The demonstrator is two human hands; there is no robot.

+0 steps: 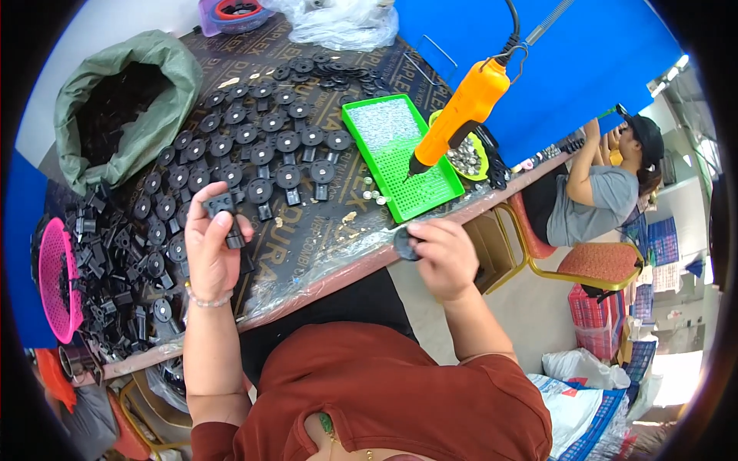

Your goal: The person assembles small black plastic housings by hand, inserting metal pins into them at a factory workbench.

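My left hand [213, 257] is closed on a black plastic bracket [221, 206], its block end between thumb and fingers above the table's near side. In my right hand [444, 257], near the table edge, the fingers pinch a round black disc [404, 244]. The two parts are held apart. Beyond my hands, rows of black round-headed plastic parts [261, 156] lie on the table. An orange electric screwdriver [461, 107] hangs tip down over a green perforated tray [442, 201], whose far half holds many small silvery pieces.
A green sack [181, 65] of black parts stands at the far left, near a loose heap of black brackets [108, 261] and a pink basket [58, 284]. A yellow-green bowl [483, 154] of metal pieces sits beyond the tray. A co-worker [596, 200] sits at the right.
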